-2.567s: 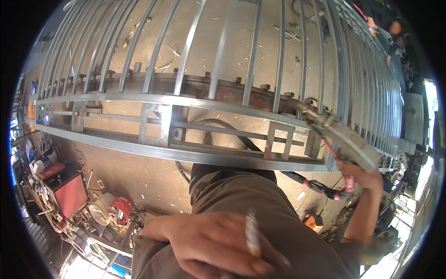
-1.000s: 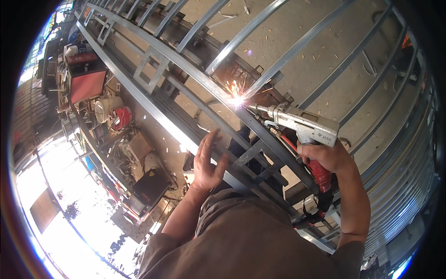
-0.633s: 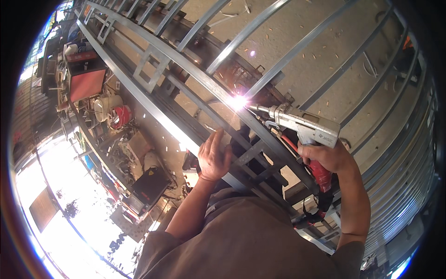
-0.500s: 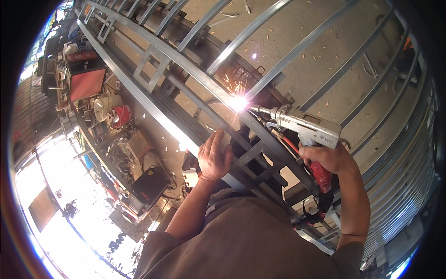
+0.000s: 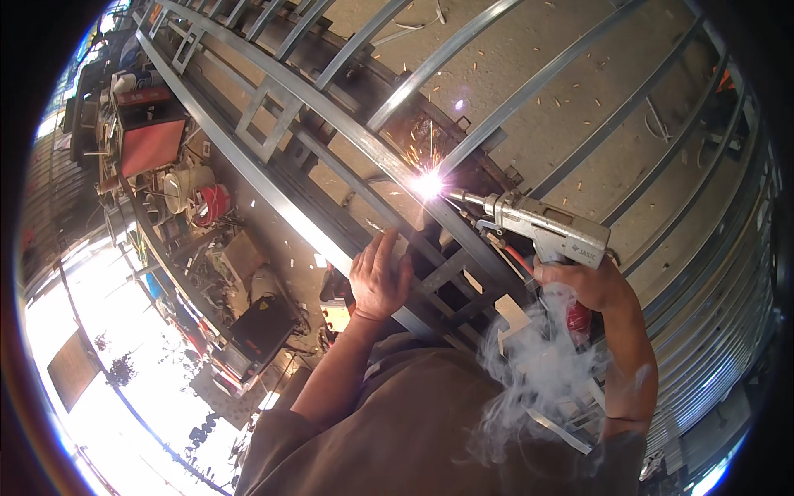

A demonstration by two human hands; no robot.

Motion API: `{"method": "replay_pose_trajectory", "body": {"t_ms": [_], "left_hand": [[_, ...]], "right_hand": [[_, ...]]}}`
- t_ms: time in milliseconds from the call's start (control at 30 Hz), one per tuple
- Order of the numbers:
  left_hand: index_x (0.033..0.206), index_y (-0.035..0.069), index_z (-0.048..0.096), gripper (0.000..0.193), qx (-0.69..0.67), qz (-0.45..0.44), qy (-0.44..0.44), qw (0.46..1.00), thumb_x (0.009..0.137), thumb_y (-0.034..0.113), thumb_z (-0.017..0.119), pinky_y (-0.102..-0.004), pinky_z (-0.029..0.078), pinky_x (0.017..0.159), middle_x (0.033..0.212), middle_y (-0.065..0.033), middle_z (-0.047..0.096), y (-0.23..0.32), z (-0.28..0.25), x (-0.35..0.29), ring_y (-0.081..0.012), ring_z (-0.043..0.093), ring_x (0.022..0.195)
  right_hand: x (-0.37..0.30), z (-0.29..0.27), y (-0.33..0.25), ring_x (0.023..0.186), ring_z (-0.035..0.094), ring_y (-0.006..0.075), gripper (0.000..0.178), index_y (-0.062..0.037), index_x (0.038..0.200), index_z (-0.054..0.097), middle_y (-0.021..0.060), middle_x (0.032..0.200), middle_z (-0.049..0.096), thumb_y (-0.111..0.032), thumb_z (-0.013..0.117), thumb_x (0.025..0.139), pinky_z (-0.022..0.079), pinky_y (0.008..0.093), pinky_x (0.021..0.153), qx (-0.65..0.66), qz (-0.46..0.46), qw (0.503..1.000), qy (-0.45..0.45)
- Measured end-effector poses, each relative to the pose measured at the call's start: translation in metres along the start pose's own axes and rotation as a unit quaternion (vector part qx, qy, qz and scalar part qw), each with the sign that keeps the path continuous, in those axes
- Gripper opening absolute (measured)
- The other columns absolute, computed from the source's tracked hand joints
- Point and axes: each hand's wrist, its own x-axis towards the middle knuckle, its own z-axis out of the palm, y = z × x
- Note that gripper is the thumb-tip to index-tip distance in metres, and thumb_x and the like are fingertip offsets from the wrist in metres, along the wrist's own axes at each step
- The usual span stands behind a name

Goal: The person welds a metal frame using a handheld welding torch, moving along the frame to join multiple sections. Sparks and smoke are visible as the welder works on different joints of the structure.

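Observation:
My right hand (image 5: pixel 579 283) is wrapped round the grip of a silver-grey handheld welding gun (image 5: pixel 550 227). The gun's nozzle points left, and a bright arc with sparks (image 5: pixel 428 183) burns at its tip, on the long metal rail (image 5: pixel 364 135) where a crossbar (image 5: pixel 484 136) joins it. My left hand (image 5: pixel 380 281) lies with fingers stretched out on the near rail (image 5: pixel 289 210) of the metal frame, holding nothing. White smoke (image 5: pixel 542 376) drifts over my right forearm and the front of my shirt, partly hiding the gun's red lower grip (image 5: pixel 578 318).
Many parallel metal bars (image 5: pixel 645 107) spread away to the right. Small square frames (image 5: pixel 269 121) sit between the rails. On the left stand a red-fronted machine box (image 5: pixel 153 147), a bucket (image 5: pixel 177 190), a coil of red cable (image 5: pixel 212 203) and a black case (image 5: pixel 266 326). Short debris lies on the floor.
A cloud of white smoke has appeared by my right forearm. The arc has shifted very slightly to the right; the gun still burns at the joint. My left hand has hardly moved.

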Motion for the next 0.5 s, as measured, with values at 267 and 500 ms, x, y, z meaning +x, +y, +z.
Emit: {"method": "replay_pose_trajectory", "body": {"t_ms": [267, 500], "left_hand": [[0.138, 0.003, 0.059, 0.055, 0.0, -0.001, 0.01, 1.0, 0.087, 0.017, 0.073, -0.0452, 0.055, 0.086, 0.124, -0.0183, 0.069, -0.003, 0.002, -0.002, -0.0361, 0.07, 0.103], [0.137, 0.005, 0.062, 0.054, -0.001, -0.03, 0.014, 0.999, 0.085, 0.015, 0.072, -0.0442, 0.056, 0.086, 0.121, -0.0177, 0.07, -0.002, 0.006, -0.004, -0.0365, 0.071, 0.101]], "right_hand": [[-0.02, -0.007, 0.007, 0.07, 0.066, 0.013, 0.032, 0.001, 0.116, 0.068, 0.0046, 0.089, 0.071, -0.007, 0.078, 0.086, 0.056, 0.03, 0.064, 0.105, 0.005, 0.994, 0.022], [-0.075, -0.033, 0.043, 0.071, 0.067, 0.0141, 0.037, -0.0004, 0.117, 0.067, 0.0058, 0.089, 0.07, -0.003, 0.08, 0.082, 0.056, 0.0307, 0.062, 0.076, 0.024, 0.995, 0.051]]}}
